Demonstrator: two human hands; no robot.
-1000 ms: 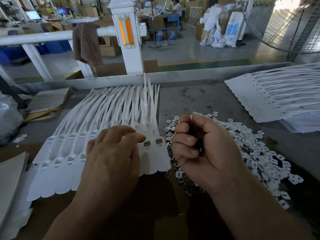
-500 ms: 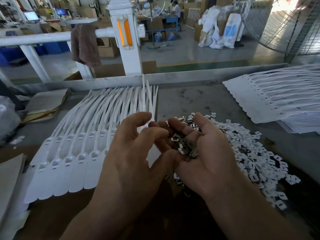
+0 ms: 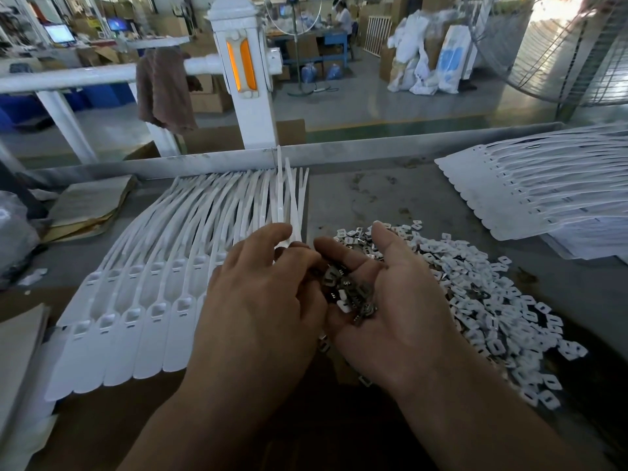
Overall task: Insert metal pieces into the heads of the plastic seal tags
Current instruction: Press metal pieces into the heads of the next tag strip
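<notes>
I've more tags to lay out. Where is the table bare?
Bare table lies between the fanned tags and the right tag stack, beyond the pile of pieces. A narrower strip runs right of that pile. Left and near middle are crowded.

Nothing legible anywhere. Blue print on a white sack point(image 3: 450, 59), far right: too blurred to read. Lit monitor point(image 3: 60, 33), far left: screen content too small to make out. Tags point(image 3: 142, 317), near left: white, no readable marking.
</notes>
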